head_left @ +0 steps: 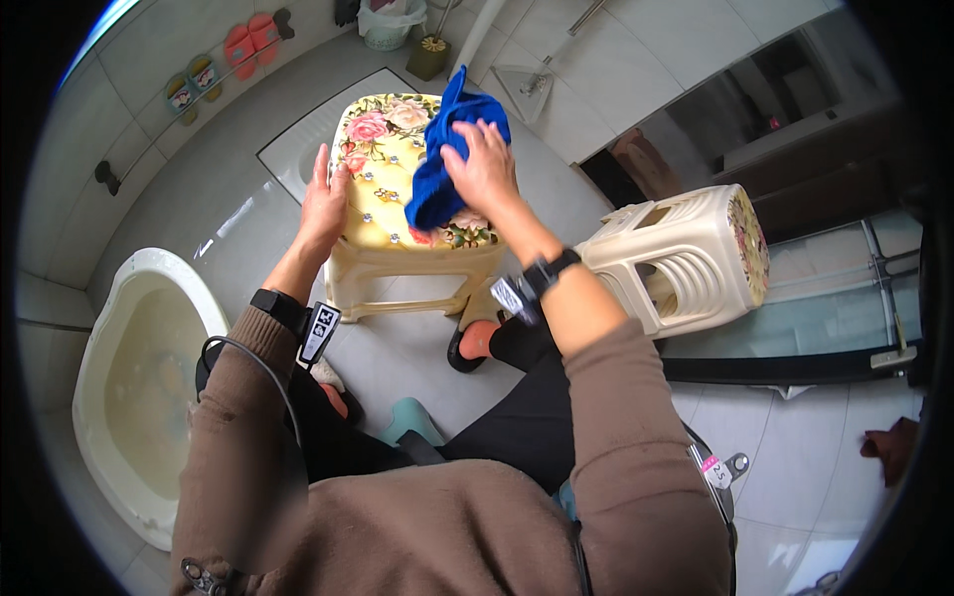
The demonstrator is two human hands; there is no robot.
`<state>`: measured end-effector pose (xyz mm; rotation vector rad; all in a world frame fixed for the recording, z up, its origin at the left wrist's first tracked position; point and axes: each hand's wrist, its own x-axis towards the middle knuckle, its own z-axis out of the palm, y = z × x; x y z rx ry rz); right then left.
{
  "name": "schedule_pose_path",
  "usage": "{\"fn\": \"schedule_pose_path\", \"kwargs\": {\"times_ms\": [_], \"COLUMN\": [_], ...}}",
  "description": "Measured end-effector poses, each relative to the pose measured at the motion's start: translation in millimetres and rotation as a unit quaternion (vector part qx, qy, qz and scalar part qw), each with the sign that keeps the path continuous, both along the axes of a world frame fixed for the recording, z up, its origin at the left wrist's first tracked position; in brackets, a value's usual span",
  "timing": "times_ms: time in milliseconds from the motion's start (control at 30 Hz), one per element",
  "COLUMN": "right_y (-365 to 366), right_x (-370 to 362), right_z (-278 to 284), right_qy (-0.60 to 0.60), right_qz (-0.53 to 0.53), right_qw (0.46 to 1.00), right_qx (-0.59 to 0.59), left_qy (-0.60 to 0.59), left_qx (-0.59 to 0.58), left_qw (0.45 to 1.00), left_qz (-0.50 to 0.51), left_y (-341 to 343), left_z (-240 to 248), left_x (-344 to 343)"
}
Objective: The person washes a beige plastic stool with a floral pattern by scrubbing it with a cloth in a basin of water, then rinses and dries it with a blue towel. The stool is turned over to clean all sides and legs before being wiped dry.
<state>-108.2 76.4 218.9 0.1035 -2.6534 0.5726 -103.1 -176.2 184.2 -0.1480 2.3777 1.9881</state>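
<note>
In front of me stands a cream plastic stool with a yellow, rose-patterned top. A blue cloth lies bunched over the right part of that top, one corner sticking up at the far edge. My right hand presses down on the cloth, its fingers spread across it. At the stool's left edge my left hand rests with fingers straight and the thumb near the top surface, steadying against the side and holding nothing.
A second cream stool lies on its side at the right, beside a glass panel. To the left sits a pale basin with cloudy water. Slippers hang from a wall rail. A bin stands at the back.
</note>
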Motion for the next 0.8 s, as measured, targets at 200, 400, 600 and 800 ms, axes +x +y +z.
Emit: {"fn": "schedule_pose_path", "kwargs": {"times_ms": [200, 400, 600, 800], "right_y": [-23, -40, -40, -6], "right_x": [123, 121, -16, -122], "right_z": [16, 29, 31, 51], "right_qy": [0.034, -0.021, -0.058, -0.188], "right_qz": [0.046, 0.078, 0.034, -0.101], "right_qw": [0.998, 0.997, 0.997, 0.976], "right_qx": [-0.013, 0.022, 0.025, -0.042], "left_qy": [0.142, 0.194, 0.213, 0.166], "left_qx": [-0.458, -0.545, -0.539, -0.503], "left_qw": [0.877, 0.813, 0.811, 0.845], "left_qz": [-0.036, -0.069, -0.077, -0.069], "left_y": [17, 31, 31, 35], "left_z": [33, 39, 39, 48], "left_x": [8, 23, 16, 13]}}
